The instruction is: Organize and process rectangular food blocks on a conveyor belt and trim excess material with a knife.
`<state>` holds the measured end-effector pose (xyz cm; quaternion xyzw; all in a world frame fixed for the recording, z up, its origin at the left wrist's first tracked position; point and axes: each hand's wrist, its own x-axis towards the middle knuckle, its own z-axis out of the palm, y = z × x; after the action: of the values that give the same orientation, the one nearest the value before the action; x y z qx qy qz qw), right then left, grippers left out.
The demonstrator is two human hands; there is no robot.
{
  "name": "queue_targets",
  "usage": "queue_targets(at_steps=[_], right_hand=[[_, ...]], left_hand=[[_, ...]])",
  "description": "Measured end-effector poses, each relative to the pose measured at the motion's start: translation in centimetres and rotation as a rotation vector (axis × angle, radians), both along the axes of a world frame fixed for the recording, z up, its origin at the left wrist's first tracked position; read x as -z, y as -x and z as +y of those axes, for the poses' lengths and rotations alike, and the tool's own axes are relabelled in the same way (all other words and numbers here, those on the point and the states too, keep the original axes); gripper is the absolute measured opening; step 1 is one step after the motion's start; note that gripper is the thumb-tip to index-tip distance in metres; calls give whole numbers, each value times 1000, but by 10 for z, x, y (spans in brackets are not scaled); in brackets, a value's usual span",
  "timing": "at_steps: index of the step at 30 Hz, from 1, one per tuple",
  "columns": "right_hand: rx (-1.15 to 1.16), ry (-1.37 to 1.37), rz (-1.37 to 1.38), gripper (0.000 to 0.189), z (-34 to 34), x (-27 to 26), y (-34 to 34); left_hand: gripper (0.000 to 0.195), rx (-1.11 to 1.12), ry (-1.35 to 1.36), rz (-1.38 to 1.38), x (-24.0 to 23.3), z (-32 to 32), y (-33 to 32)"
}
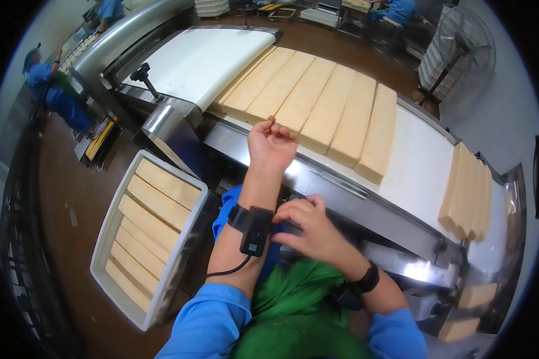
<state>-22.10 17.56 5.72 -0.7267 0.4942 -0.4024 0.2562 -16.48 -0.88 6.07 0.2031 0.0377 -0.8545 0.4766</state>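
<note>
My left hand (274, 146) is palm up with its fingers loosely curled and holds nothing. It is above the near edge of a conveyor, beside a row of long pale-yellow blocks (312, 96); I cannot tell if the fingertips touch them. They look like dough or a similar food. A black device (255, 231) with a cable is strapped to my left forearm. Beside it my right hand (307, 224) has thumb and forefinger apart, with nothing seen between them. Whether its fingertips touch the forearm or the device is unclear. A black band (364, 280) is around my right wrist.
A light grey crate (96, 262) on the left holds several similar blocks. More blocks (465, 193) stand close together on the white belt (415, 150) at right. A black knob (140, 72) sticks up beside the upper belt (197, 56). Another person (56, 85) stands at left; a fan (465, 45) stands at back right.
</note>
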Motion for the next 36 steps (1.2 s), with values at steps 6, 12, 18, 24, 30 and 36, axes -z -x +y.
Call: queue_targets(at_steps=[6,12,18,24,30,36], right_hand=[[176,179,35,33,0,10,-17],[164,170,-55,29,-7,9,-20],[410,302,-115,23,-7,18,-20],[195,98,-40,21,-6,19,43],[862,327,-688,14,-69,-52,170],[1195,268,-1249,16,-56,-31,316]], left_hand=[[13,-139,478,-388,-10,10,6],[12,-159,811,-580,-5,18,11],[9,-144,877,-797,0,24,21],[14,-231,941,-738,-7,14,6],[24,389,1426,-844,8,114,45],[45,1008,1464,-370,24,191,61]])
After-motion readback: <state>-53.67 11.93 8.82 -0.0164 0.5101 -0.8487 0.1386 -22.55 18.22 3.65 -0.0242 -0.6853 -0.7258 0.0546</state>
